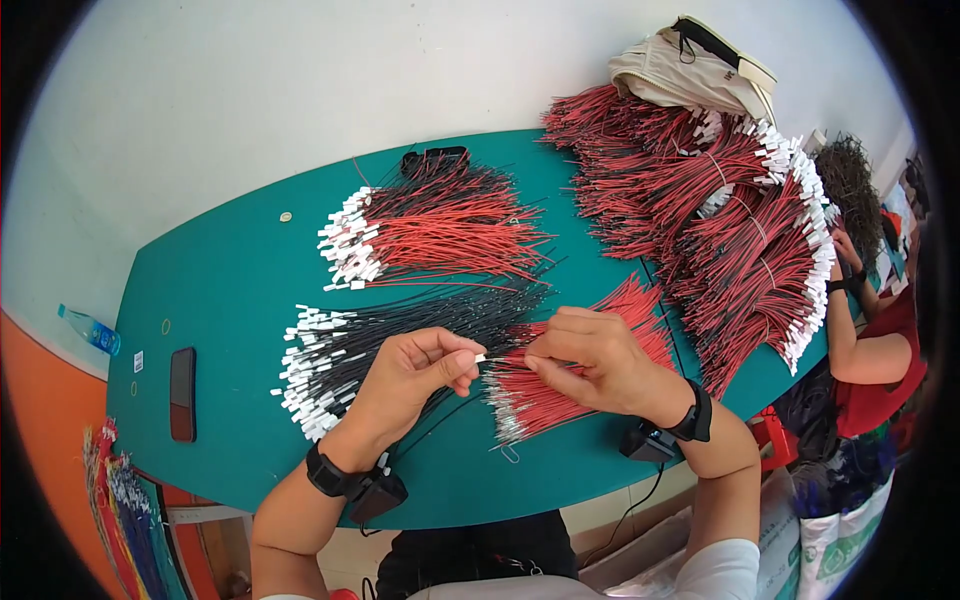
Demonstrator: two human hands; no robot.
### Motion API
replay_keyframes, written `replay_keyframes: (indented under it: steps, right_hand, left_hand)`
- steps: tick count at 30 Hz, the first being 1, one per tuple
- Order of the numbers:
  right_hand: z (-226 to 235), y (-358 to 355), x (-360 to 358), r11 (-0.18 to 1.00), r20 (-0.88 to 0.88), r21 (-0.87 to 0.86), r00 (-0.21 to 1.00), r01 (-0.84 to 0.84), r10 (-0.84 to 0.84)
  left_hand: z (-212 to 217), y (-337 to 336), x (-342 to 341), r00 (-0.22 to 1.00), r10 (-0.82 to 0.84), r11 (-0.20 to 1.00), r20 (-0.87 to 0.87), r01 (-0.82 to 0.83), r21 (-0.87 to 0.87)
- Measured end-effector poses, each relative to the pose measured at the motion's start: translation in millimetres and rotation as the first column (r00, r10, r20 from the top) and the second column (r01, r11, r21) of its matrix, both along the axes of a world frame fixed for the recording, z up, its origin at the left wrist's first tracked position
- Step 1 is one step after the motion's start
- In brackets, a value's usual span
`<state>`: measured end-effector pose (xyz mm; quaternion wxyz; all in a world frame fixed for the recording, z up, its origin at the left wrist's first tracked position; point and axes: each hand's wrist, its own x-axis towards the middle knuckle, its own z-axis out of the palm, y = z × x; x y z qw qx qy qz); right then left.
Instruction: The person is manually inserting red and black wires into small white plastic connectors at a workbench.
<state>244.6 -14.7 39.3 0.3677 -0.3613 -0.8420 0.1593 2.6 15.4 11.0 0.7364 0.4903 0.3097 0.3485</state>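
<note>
Over the middle of the green table, my left hand (415,375) pinches a small white connector (480,357) between thumb and fingertips. A black wire (436,425) trails below that hand. Just to the right, my right hand (595,360) is closed at the fingertips on a thin wire, whose end points at the connector; its colour is hard to make out. Beneath my left hand lies a pile of black wires (400,318) with white connectors at their left ends. Loose red wires (640,320) with bare metal tips spread under my right hand.
Red and black wires with connectors (450,235) lie farther back. A large heap of bundled wires (690,200) fills the right side, with a beige bag (690,75) on it. A phone (183,395) and a bottle (90,330) are left. Another person (870,350) works at right.
</note>
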Motion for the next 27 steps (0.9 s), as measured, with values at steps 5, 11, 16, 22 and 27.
replay_keyframes:
  steps: [5, 11, 16, 22, 27]
  right_hand:
    - [-0.6, -0.5, 1.1, 1.000, 0.005, -0.009, 1.000, -0.002, 0.002]
    - [-4.2, -0.1, -1.2, 1.000, -0.013, -0.009, 1.000, -0.025, 0.025]
    - [-6.6, -0.2, -0.9, 0.992, -0.074, -0.107, 0.995, -0.069, 0.061]
    - [-7.3, 0.1, -1.3, 0.966, -0.162, -0.247, 0.986, -0.074, 0.034]
    - [-6.8, -1.3, -3.3, 0.973, -0.144, -0.220, 0.989, -0.074, 0.042]
  left_hand:
    - [-0.1, -1.5, 1.8, 1.000, -0.003, 1.000, -0.027, 0.002, -0.009]
    - [0.8, -4.2, 3.6, 0.998, -0.008, 1.000, -0.064, 0.009, 0.018]
    - [1.5, -6.4, 6.2, 0.995, 0.002, 0.999, -0.105, 0.003, 0.045]
    - [0.2, -6.7, 5.8, 0.994, -0.010, 0.999, -0.106, 0.015, 0.044]
    - [-1.3, -6.3, 6.3, 0.996, 0.009, 0.998, -0.092, -0.004, 0.058]
